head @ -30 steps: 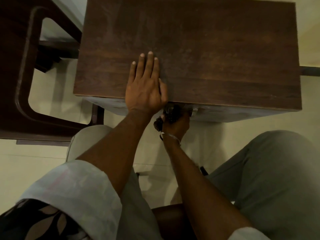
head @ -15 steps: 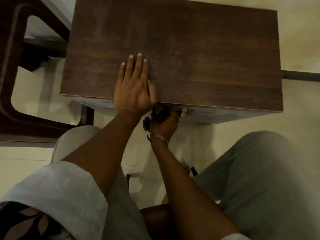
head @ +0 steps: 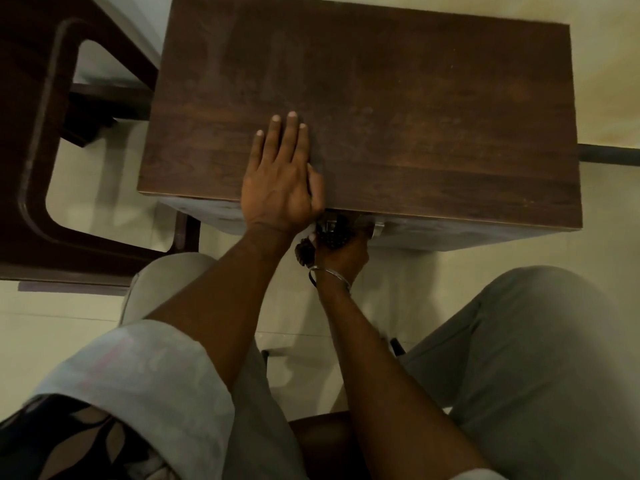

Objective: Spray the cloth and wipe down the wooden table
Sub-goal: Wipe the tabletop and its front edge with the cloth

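Left hand (head: 282,188) flat, fingers spread, palm down on near edge of wooden table (head: 415,98). Right hand (head: 341,252) just below edge, closed on dark crumpled cloth (head: 332,232) against the table's front face. Judged: wiping the front. Next: steady strokes, same pressure.

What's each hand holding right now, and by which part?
Left hand holds nothing; it lies flat on the table. Right hand is closed on a dark bunched thing at the table's front edge; what it is cannot be told.
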A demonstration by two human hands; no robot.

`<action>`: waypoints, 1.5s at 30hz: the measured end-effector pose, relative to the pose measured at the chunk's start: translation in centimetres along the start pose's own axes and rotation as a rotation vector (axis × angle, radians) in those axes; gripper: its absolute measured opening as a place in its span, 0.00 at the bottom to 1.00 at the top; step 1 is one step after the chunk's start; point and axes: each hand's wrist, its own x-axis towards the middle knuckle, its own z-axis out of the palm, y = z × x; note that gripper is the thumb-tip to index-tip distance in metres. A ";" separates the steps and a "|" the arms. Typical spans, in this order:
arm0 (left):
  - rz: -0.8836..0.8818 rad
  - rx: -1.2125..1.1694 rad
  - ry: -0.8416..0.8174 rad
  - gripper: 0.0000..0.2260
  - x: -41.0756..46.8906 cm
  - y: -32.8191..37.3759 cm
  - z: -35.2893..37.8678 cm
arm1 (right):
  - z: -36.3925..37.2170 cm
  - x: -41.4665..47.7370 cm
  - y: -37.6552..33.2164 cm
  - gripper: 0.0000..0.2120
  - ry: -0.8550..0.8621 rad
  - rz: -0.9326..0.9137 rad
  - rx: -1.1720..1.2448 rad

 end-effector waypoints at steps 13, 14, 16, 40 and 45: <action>-0.015 -0.005 -0.032 0.29 0.0 0.1 -0.1 | -5.4 -0.4 0.6 0.24 0.264 -0.066 0.092; -0.014 -0.004 -0.028 0.29 0.0 0.1 -0.1 | -5.5 -0.3 0.4 0.23 0.280 -0.100 0.081; -0.010 -0.002 -0.022 0.29 0.1 0.0 -0.1 | -5.5 0.0 -0.1 0.22 0.320 -0.154 0.073; 0.002 0.002 -0.002 0.29 0.0 0.1 0.3 | -4.7 1.9 -0.3 0.20 0.299 -0.079 0.161; -0.005 -0.012 -0.022 0.28 0.1 0.1 0.2 | -5.0 2.1 -1.0 0.20 0.304 -0.059 0.135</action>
